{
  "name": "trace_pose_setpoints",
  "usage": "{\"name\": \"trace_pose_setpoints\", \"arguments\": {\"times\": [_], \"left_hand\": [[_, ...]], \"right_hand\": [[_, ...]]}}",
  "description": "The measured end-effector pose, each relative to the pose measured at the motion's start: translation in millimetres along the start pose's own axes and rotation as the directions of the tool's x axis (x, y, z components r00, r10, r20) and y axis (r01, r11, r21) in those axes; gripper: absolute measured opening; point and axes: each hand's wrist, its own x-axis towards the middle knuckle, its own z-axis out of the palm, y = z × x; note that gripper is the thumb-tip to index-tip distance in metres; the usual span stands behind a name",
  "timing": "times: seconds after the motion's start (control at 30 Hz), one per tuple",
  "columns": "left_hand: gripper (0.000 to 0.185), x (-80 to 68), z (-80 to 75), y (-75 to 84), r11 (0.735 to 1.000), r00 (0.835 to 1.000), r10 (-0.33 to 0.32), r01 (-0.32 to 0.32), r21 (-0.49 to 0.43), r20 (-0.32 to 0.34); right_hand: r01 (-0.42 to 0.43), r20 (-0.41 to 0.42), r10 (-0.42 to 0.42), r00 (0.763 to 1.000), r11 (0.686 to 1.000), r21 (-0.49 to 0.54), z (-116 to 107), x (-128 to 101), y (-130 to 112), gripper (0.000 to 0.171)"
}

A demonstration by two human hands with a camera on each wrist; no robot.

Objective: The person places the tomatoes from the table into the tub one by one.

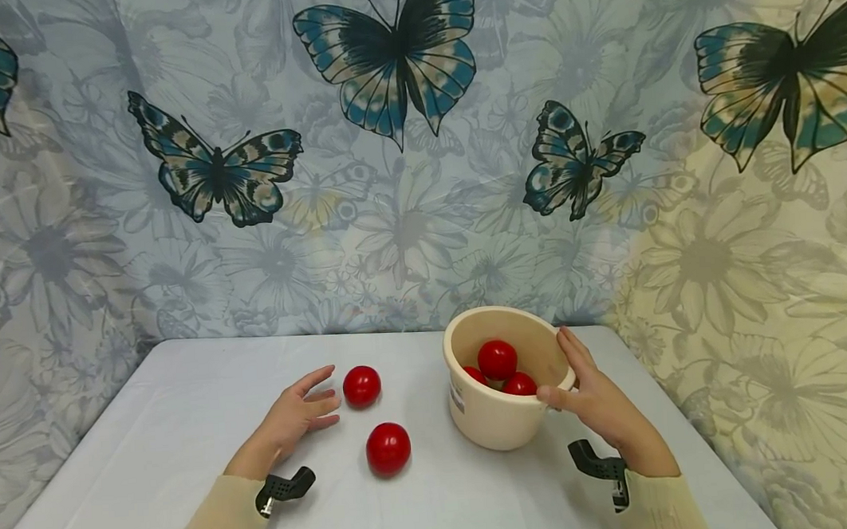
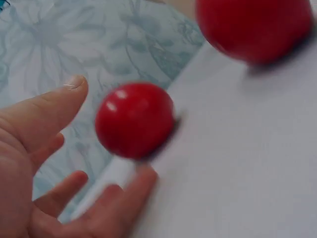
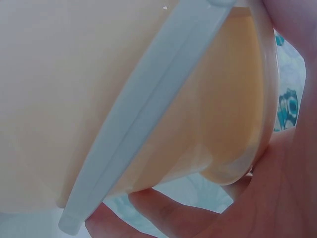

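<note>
My left hand (image 1: 298, 415) hovers over the left of the table, fingers spread and holding nothing. Just beyond its fingertips sits a smooth red ball (image 1: 361, 387), which the left wrist view shows between thumb and fingers, with a gap to the thumb. A second red ball (image 1: 388, 449) rests nearer to me, slightly to the right. With my right hand (image 1: 603, 403) I grip the right side of a cream bucket (image 1: 500, 424), thumb at the rim. Inside the bucket lie three red balls (image 1: 497, 360). A pale handle (image 3: 133, 114) crosses the bucket's side in the right wrist view.
A white-covered table (image 1: 322, 517) carries everything. Behind it hangs a cloth (image 1: 408, 241) printed with butterflies and flowers, close to the table's back edge. Black wrist mounts (image 1: 284, 486) sit on both forearms.
</note>
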Motion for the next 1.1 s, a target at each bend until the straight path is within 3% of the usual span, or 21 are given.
{"name": "trace_pose_setpoints", "arguments": {"times": [0.2,0.53,1.1], "left_hand": [[0.075,1.9,-3.6,-13.2,0.999,0.999,0.03,-0.031,-0.041,-0.013],[0.076,13.9,2.7,-12.8,0.999,1.0,0.027,-0.027,-0.02,-0.011],[0.074,34.4,30.6,-14.0,0.999,0.999,0.001,0.001,0.042,-0.044]], "right_hand": [[0.004,-0.004,-0.004,1.0,1.0,-0.008,-2,1,0,0.102],[0.002,-0.006,-0.002,1.0,1.0,0.005,-3,1,0,0.102],[-0.004,-0.016,0.004,1.0,1.0,0.0,1,2,2,0.102]]}}
